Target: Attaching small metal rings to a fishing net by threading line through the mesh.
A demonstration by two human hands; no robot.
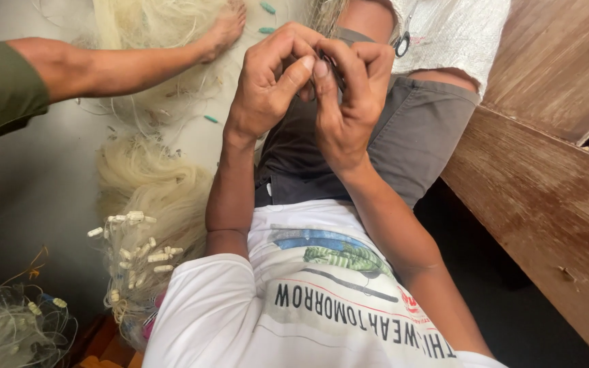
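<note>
Beside wooden planks (547, 197), left hand (270, 82) and right hand (349, 92) pinch pale netting (151, 191).

Fine pale nylon net (155, 184); matt worn wooden wall (547, 197); grey cloth shorts (403, 136).

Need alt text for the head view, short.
Seen from above, a seated person's left hand and right hand pinch something small and dark together over their lap. A pale fishing net with small white floats trails across the grey floor beside another person's foot.
</note>
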